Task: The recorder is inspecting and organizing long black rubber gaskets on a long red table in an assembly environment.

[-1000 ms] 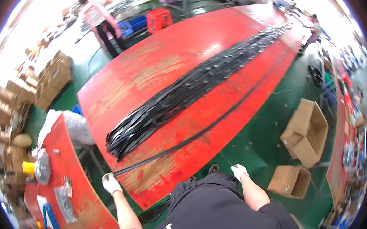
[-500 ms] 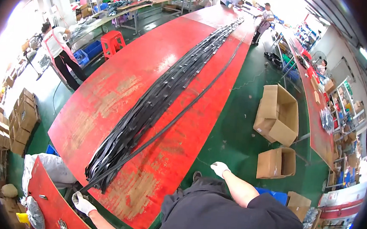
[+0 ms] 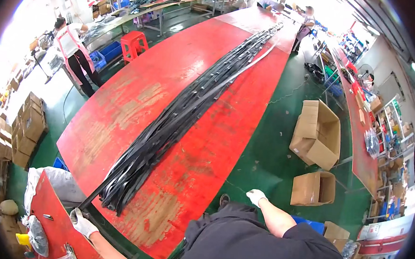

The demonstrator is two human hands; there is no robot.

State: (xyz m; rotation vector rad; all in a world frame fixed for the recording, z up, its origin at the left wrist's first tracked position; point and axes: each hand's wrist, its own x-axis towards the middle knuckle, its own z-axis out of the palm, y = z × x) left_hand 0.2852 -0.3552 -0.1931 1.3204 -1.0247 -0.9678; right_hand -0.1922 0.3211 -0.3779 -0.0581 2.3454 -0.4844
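My left hand point(image 3: 83, 223), in a white glove, pinches the near end of a long black strip point(image 3: 134, 160) past the corner of a long red table point(image 3: 92, 141). From there the strip runs tight along the bundle of many dark strips point(image 3: 125, 188) that lies lengthwise on the tabletop. Farther up, its surface catches the light and looks grey. My right hand point(image 3: 256, 197), also gloved, is held out over the green floor beside the table's right edge. It looks loosely open, and I see nothing in it.
Two open cardboard boxes, a large one point(image 3: 307, 131) and a smaller one point(image 3: 308, 189), stand on the floor to the right. A small red table point(image 3: 55, 215) is at the near left. One person point(image 3: 74, 50) works at the left, others at the far end. A red stool point(image 3: 134, 44) is by the far-left edge.
My left hand has moved slightly left and up with the strip's end. The strip has shifted left from the bare tabletop onto the bundle. My right hand has drifted slightly right.
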